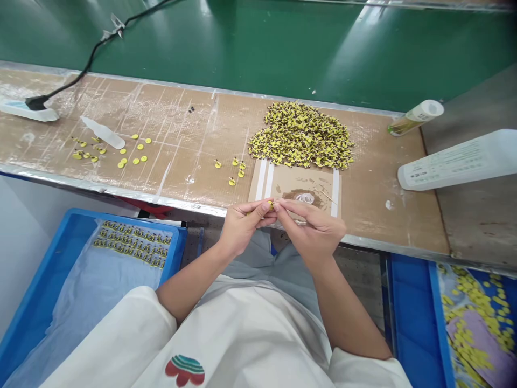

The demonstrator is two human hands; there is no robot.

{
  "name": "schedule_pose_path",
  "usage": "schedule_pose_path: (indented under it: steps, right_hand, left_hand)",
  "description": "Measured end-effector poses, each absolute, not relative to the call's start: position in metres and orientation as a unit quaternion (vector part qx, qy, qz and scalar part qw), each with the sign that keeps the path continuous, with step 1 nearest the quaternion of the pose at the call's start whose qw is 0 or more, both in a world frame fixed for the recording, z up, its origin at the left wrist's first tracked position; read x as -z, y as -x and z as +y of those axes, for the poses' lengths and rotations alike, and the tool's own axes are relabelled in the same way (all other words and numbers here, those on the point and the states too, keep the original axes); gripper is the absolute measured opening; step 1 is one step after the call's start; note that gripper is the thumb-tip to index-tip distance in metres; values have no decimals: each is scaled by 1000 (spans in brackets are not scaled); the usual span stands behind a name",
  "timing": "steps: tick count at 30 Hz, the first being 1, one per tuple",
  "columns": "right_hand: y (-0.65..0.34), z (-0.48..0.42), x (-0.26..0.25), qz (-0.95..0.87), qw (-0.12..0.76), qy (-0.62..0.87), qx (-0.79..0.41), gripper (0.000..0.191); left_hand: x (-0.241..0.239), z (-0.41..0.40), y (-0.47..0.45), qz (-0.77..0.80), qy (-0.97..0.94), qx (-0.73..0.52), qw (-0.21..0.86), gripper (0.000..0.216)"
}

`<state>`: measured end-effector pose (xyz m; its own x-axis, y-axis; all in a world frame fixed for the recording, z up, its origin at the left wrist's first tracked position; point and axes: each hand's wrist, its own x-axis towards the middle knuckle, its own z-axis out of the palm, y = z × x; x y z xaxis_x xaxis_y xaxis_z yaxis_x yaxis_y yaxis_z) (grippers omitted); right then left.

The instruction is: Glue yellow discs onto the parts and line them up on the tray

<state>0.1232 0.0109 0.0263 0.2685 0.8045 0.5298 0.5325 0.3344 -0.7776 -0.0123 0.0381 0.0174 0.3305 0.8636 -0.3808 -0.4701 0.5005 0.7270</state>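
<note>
Hands: from my remote seat I see the left hand [238,226] pinching a small yellow piece [270,205] between thumb and forefinger; the right hand [313,226] has its fingertips against it, though I cannot tell whether they grip it too.
Yellow piece: mid-frame, at the near edge of the desk [194,178]; a loose pinch could drop it toward 6 o'clock, off the edge.
Clear blob [305,198]: near the piece at 3 o'clock; a dipping right knuckle could smear it.
Thin stick [326,196]: past the blob, also 3 o'clock; a brush from that knuckle could roll it.
Heap [302,134]: 1 o'clock, yellow and dark pieces piled loosely; a bump could send some sliding.
Blue tray [76,214]: between 8 and 9 o'clock; a left-elbow knock could jumble its rows [133,242].
</note>
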Motion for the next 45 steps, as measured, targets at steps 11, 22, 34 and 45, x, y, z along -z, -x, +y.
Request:
schedule_pose_path:
  steps: [11, 22, 34, 45]
  right_hand:
    - [-125, 14, -27, -584, 566, 557, -166, 16]
    - [-112, 22, -19, -488, 593, 556, -318, 15]
    - [-82, 41, -2, -494, 568, 551, -359, 21]
    - [-71, 42, -4, -493, 559, 549, -378, 22]
  left_hand:
    - [-28, 35, 25, 399, -290, -404, 771, 36]
    - [-23, 38, 38, 417, -300, -402, 758, 35]
    - [-11, 39, 62, 441, -236, -462, 732, 38]
    - [-7, 36, 70, 438, -252, -493, 709, 35]
